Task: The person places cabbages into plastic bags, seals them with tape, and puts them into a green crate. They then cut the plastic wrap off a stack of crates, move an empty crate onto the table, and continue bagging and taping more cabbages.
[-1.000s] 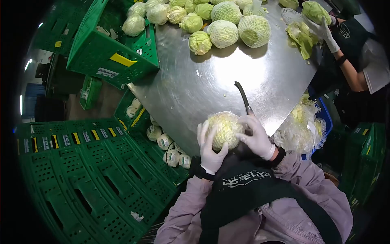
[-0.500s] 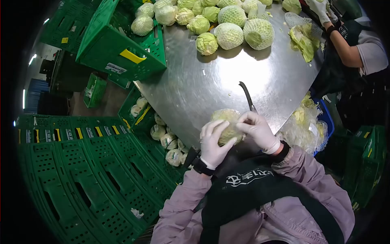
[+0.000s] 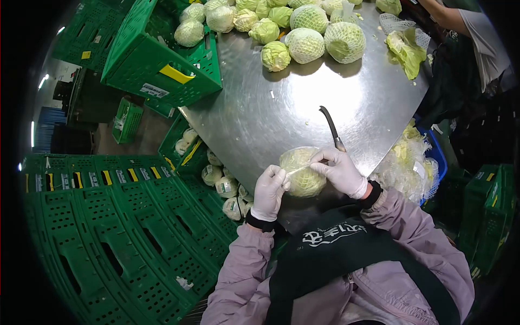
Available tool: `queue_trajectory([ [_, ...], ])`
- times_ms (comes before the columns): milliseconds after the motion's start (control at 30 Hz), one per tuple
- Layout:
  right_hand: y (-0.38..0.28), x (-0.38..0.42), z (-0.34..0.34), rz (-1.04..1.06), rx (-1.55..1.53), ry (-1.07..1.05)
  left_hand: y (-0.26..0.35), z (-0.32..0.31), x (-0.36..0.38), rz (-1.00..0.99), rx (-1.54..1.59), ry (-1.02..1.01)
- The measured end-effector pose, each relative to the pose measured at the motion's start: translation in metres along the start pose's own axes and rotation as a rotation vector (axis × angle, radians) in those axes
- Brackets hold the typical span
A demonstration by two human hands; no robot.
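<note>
A pale green cabbage in thin, see-through wrapping sits at the near edge of the metal table, between my gloved hands. My left hand is at its left side, fingers pinched on one end of a whitish strip of wrapping. The strip runs taut across the cabbage's front to my right hand, whose thumb and forefinger pinch the other end. Just beyond my right hand lies a dark, curved knife-like tool; its near end is partly hidden by that hand.
Several cabbages, some in foam nets, crowd the table's far side. A green crate stands at far left; another below holds wrapped cabbages. At right are loose leaves, a blue bin of scraps and another person's arm.
My left hand has drawn back leftward from the cabbage, and the strip now stretches between both hands. The other person's arm has moved up, with the hand mostly out of view.
</note>
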State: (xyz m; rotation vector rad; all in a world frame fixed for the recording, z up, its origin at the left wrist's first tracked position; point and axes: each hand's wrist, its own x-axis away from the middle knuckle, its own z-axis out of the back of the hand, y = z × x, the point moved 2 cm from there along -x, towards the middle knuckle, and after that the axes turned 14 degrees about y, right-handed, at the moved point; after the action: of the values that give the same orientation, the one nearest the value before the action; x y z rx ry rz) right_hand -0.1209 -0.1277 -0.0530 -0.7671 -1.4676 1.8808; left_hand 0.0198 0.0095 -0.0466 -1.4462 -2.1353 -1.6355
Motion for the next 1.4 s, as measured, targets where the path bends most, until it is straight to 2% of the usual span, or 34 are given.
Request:
queue_trajectory([
  [33,-0.003,-0.001,0.004,-0.12,-0.008,0.009,0.0,0.004,0.0,-0.001,-0.001,0.0],
  [67,-0.008,-0.008,0.012,-0.12,-0.008,0.01,-0.001,0.01,-0.001,0.027,0.051,-0.004],
  [133,-0.012,-0.026,0.035,-0.407,-0.47,0.228,-0.003,0.021,0.002,0.059,0.107,-0.009],
  [167,-0.017,-0.026,0.038,-0.408,-0.469,0.229,-0.003,0.026,0.004,0.083,0.091,-0.016],
  [233,-0.026,-0.025,0.041,-0.279,-0.32,0.188,-0.004,0.025,0.01,0.149,0.089,0.007],
  [267,-0.037,-0.016,0.027,-0.127,-0.186,0.079,-0.005,0.02,0.013,0.151,0.087,0.006],
  [333,-0.063,0.006,0.007,0.05,0.171,-0.06,-0.01,0.007,0.019,0.335,0.319,-0.061],
  [400,-0.043,0.022,-0.011,0.216,0.355,-0.026,-0.005,-0.004,0.029,0.364,0.262,-0.044],
  [433,-0.032,0.02,-0.006,0.078,0.254,-0.053,0.0,-0.005,0.035,0.452,0.455,-0.18],
  [467,-0.015,0.016,-0.001,0.135,0.286,0.0,0.009,-0.007,0.042,0.538,0.649,-0.315],
  [500,-0.009,0.012,0.008,0.055,0.265,0.007,0.032,-0.013,0.054,0.452,0.608,-0.42],
  [533,-0.005,0.011,0.014,-0.027,0.243,0.005,0.052,-0.016,0.06,0.252,0.465,-0.519],
  [567,-0.004,0.011,0.018,-0.115,0.289,-0.066,0.066,-0.02,0.063,0.089,0.385,-0.486],
  [600,-0.009,0.012,0.014,-0.107,0.284,-0.079,0.077,-0.024,0.061,-0.076,0.3,-0.453],
  [633,-0.017,0.013,0.008,-0.014,0.227,-0.069,0.079,-0.026,0.051,-0.196,0.154,-0.187],
  [667,-0.025,0.013,0.002,0.081,0.17,-0.056,0.07,-0.009,0.029,-0.335,-0.172,0.005],
  [733,-0.035,0.008,-0.018,0.129,0.204,-0.097,0.04,-0.001,0.01,-0.613,-0.667,0.238],
  [800,-0.04,0.006,-0.039,0.224,0.288,-0.035,0.004,0.027,-0.005,-0.534,-0.667,0.225],
  [867,-0.022,0.002,-0.047,0.208,0.342,-0.074,0.0,0.033,-0.004,-0.463,-0.582,0.217],
  [933,-0.011,0.001,-0.05,0.209,0.408,-0.136,0.001,0.024,0.003,-0.208,-0.395,0.168],
  [1000,0.001,0.002,-0.041,-0.148,-0.07,-0.009,0.002,0.025,0.005,-0.208,-0.461,0.156],
  [1033,0.009,0.002,-0.036,-0.274,-0.187,-0.04,0.0,0.031,0.001,-0.351,-0.639,0.102],
  [1067,0.013,0.005,-0.031,-0.274,-0.182,-0.041,-0.002,0.035,-0.002,-0.495,-0.815,0.044],
  [1100,0.017,0.008,-0.027,-0.367,-0.307,-0.056,0.003,0.035,-0.001,-0.362,-0.796,0.067],
  [1133,0.019,0.012,-0.025,-0.461,-0.433,-0.072,0.003,0.035,-0.002,-0.361,-0.795,0.068],
  [1200,0.02,0.017,-0.021,-0.485,-0.45,-0.069,0.011,0.023,0.003,-1.007,-1.08,-0.011],
  [1233,0.019,0.019,-0.02,-0.567,-0.556,-0.045,0.015,0.015,0.007,-1.123,-1.084,-0.026],
  [1267,0.019,0.021,-0.018,-0.646,-0.662,-0.019,0.017,0.009,0.014,-1.123,-1.082,-0.033],
  [1300,0.019,0.022,-0.014,-0.645,-0.661,-0.013,0.014,0.009,0.018,-0.736,-0.788,-0.026],
  [1333,0.017,0.024,-0.009,-0.514,-0.547,-0.068,0.008,0.01,0.021,-0.351,-0.489,-0.015],
  [1367,0.017,0.025,-0.004,-0.382,-0.434,-0.122,0.011,0.009,0.022,-0.392,-0.405,-0.043],
  [1400,0.02,0.026,0.0,-0.329,-0.382,-0.135,0.017,0.009,0.025,-0.339,-0.338,-0.015],
])
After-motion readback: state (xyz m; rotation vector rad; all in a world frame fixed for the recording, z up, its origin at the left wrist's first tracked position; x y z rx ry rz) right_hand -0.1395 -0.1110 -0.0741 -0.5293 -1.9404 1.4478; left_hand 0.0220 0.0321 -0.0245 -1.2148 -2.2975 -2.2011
